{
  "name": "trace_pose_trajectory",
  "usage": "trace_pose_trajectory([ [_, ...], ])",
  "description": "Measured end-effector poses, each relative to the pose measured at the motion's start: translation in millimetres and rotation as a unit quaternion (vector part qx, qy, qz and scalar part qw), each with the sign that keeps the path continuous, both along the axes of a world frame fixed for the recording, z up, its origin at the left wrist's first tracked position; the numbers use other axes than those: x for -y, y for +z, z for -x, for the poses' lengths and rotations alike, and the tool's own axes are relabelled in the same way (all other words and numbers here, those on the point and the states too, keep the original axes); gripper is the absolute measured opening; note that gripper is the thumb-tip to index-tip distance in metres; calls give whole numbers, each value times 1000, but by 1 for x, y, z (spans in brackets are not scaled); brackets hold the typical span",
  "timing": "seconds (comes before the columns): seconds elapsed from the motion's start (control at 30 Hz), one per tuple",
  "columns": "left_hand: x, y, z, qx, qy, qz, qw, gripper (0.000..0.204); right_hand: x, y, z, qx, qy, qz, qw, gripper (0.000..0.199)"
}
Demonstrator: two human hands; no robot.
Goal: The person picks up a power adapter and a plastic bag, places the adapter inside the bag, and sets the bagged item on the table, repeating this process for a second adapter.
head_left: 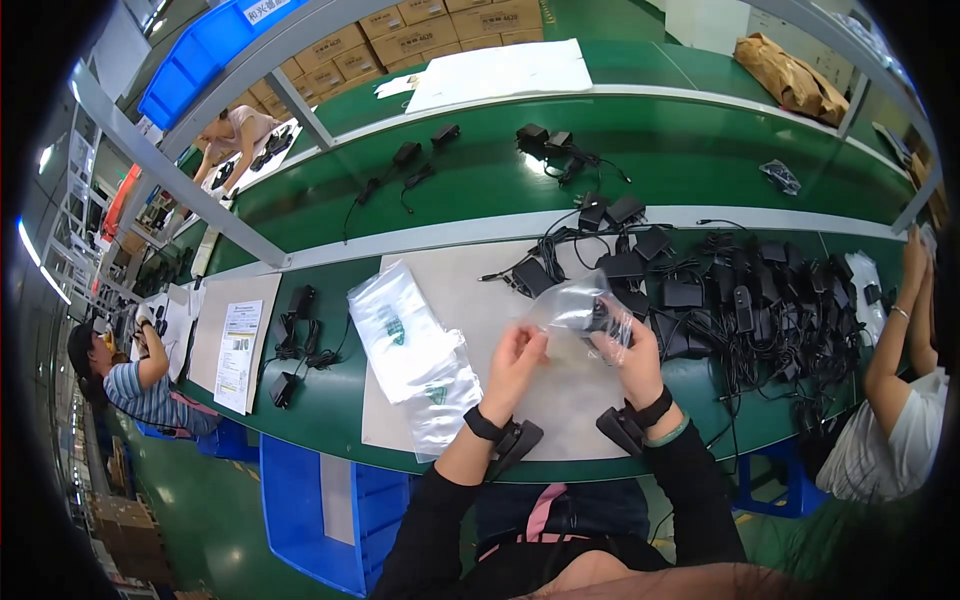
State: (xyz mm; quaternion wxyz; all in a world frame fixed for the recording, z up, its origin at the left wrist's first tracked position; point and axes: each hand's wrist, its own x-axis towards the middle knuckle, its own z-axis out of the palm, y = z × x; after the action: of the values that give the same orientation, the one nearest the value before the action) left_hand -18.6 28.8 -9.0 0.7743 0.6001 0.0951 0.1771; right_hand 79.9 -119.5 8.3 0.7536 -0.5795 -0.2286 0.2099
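Two hands, left hand [516, 352] and right hand [630, 350], each gripping clear bag [578, 305] between them.

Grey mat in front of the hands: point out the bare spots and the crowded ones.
Bare: the grey mat between the stack of clear bags and the left hand, and its near edge. Crowded: right of the right hand, the pile of black adapters and cords.

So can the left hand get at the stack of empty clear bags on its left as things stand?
Probably yes. The stack of clear bags lies flat on the mat just left of the left hand, with nothing between them. But that hand now grips the clear bag held with the right hand.
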Motion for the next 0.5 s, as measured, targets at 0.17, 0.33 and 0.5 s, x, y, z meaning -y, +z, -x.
trace_pose_trajectory([
  [0.17, 14, 4, -5, -20, 12, -58, 998, 37, 1, -5, 3, -170, 79, -35, 982, 45],
  [0.33, 6, -6, 2, -97, 38, -146, 984, 29, 6, 6, -10, 375, 36, 125, 918, 42],
  [0.5, 3, -3, 3, -71, 27, -346, 935, 21, 13, 16, -8, 315, 80, 205, 923, 36],
])
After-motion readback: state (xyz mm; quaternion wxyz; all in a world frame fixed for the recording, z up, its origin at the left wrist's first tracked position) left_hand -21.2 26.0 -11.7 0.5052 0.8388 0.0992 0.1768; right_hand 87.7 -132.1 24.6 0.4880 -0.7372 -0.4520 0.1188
